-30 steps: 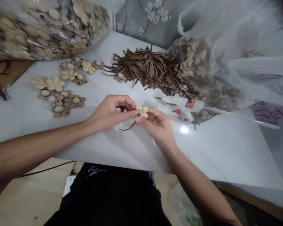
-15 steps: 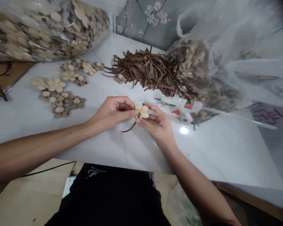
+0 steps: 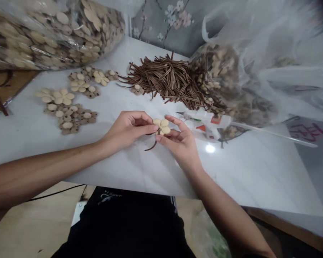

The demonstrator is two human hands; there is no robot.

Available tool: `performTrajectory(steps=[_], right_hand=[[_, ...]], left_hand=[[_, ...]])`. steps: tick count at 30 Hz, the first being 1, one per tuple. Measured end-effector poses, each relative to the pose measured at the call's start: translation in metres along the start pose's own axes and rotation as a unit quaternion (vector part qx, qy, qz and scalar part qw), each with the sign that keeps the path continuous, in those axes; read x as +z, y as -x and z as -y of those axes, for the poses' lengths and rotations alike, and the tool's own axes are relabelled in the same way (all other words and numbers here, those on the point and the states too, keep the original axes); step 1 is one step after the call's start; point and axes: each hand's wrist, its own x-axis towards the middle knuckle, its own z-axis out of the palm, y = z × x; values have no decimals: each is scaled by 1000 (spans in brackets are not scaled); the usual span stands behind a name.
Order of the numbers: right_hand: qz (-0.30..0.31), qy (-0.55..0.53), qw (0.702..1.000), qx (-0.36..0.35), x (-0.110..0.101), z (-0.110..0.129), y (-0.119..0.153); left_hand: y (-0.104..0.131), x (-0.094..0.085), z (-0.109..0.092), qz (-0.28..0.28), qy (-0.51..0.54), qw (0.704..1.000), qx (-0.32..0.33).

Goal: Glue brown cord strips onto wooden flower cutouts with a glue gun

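Observation:
A cream flower-shaped piece (image 3: 163, 124) with rounded petals is held between my two hands above the white table. My left hand (image 3: 133, 126) pinches it from the left with thumb and fingers. From the right, my right hand (image 3: 181, 139) grips its lower edge with thumb and fingers, the index finger stretched out behind. A thin brown strip (image 3: 151, 146) runs up onto the flower near both thumbs, its loose end curving down to the left. How the strip is attached is hidden by my fingers.
A pile of brown strips (image 3: 168, 79) lies behind my hands. A white glue gun (image 3: 207, 118) with a long glue stick lies to the right. Several flower pieces (image 3: 67, 116) rest at left. Clear bags of flower pieces (image 3: 56, 39) stand at back left and back right (image 3: 231, 71).
The strip's loose end has shifted right and a second bit of brown strip shows beneath my left thumb. The flower has tilted slightly; both hands keep their hold.

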Motion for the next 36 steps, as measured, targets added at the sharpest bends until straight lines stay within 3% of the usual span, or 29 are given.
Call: performTrajectory(steps=[12, 16, 23, 26, 36], right_hand=[[36, 5, 999, 15, -2, 1, -2], [21, -7, 999, 25, -1, 3, -1], [20, -19, 999, 22, -1, 5, 2], [35, -6, 999, 18, -2, 4, 1], [18, 15, 1000, 14, -2, 2, 0]], left_hand=[[-1, 0, 10, -18, 53, 998, 8], [0, 1, 11, -28, 99, 995, 6], [1, 2, 6, 27, 131, 990, -48], [0, 2, 7, 41, 112, 992, -37], [0, 4, 10, -23, 113, 992, -39]])
